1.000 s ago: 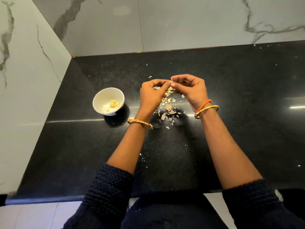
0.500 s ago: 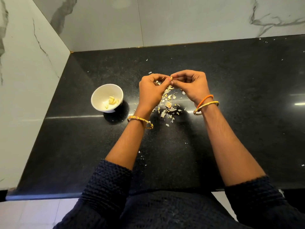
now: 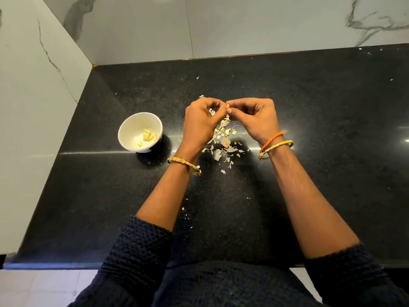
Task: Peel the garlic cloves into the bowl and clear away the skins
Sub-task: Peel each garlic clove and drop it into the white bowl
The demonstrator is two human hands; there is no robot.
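I am mid-peel: my left hand point(image 3: 200, 122) and right hand point(image 3: 254, 120) meet fingertip to fingertip, both pinching one small pale garlic clove point(image 3: 225, 106) above the heap of papery beige skins point(image 3: 223, 140). Next, I judge, the bared clove goes left into the small white round bowl point(image 3: 130, 129), which already holds a few peeled cloves point(image 3: 147, 136); the skins remain to be cleared. The desk point(image 3: 321, 107) is polished black speckled stone, set in a corner of white marble-veined walls point(image 3: 243, 25).

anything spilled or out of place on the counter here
Only garlic skins littering the black counter beneath the hands, with stray flakes scattered farther out. The white bowl stands upright, its peeled cloves inside.
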